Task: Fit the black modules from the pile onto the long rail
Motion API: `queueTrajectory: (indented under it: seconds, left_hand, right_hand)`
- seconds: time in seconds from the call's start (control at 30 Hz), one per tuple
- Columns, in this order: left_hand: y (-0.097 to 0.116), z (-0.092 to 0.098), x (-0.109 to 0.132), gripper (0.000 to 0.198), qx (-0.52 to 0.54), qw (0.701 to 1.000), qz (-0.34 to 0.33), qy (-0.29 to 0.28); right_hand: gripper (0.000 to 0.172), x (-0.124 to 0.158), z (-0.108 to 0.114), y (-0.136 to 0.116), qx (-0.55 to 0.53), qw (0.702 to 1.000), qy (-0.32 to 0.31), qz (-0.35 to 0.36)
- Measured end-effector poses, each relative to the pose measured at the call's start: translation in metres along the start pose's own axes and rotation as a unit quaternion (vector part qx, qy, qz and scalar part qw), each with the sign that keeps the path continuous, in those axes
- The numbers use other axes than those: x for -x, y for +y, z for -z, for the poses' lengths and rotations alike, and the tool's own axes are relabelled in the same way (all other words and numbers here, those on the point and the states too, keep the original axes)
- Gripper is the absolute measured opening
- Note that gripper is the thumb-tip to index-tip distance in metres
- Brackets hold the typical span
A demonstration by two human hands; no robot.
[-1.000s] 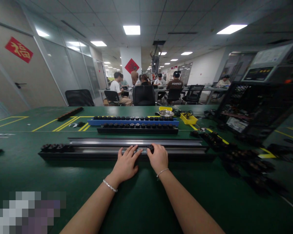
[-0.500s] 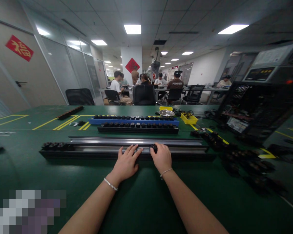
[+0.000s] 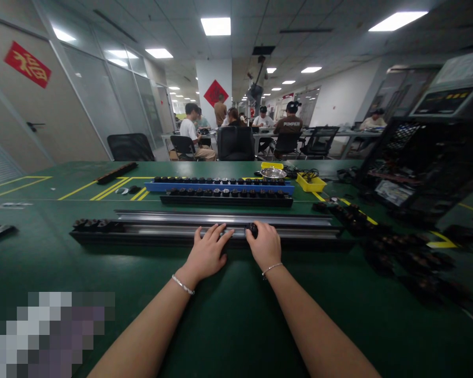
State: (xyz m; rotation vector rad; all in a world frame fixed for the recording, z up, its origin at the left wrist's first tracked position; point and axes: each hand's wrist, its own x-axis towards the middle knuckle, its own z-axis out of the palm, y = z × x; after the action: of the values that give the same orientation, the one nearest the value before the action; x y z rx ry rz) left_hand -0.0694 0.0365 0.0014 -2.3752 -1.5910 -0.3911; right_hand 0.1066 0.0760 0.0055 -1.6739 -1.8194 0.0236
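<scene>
A long dark channel rail (image 3: pixel 173 239) with a shiny inner groove lies across the green table in front of me. My left hand (image 3: pixel 208 252) rests on its middle, fingers spread over the groove. Just to the right, my right hand (image 3: pixel 266 244) is closed around a small black knob-like part (image 3: pixel 254 229) at the groove; its lower portion is hidden by the fingers. Several similar black parts (image 3: pixel 98 226) sit in the left end of the rail. Directly behind lies a second metal rail (image 3: pixel 220 217).
Farther back are a blue rail (image 3: pixel 153 186) and a shorter black rail (image 3: pixel 167 200), both lined with black parts. A metal bowl (image 3: pixel 273 173) and yellow bin (image 3: pixel 311 183) stand behind. Loose black parts (image 3: pixel 402 257) and an open computer case (image 3: pixel 402 163) occupy the right.
The camera view has shifted slightly, so the scene sits higher and a little to the right. Both hands keep nearly the same places on the rail.
</scene>
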Motion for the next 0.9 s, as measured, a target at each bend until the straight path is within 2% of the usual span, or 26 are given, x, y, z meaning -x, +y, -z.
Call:
queueTrajectory:
  seconds: [0.57, 0.9]
  left_hand:
    - [0.001, 0.001, 0.0, 0.065, 0.001, 1.0, 0.0, 0.003]
    - [0.001, 0.001, -0.001, 0.063, 0.003, 1.0, 0.004, -0.004]
  right_hand:
    - [0.03, 0.002, -0.002, 0.012, 0.011, 0.998, 0.06, 0.004]
    - [0.03, 0.002, 0.0, 0.015, 0.014, 0.998, 0.066, -0.008]
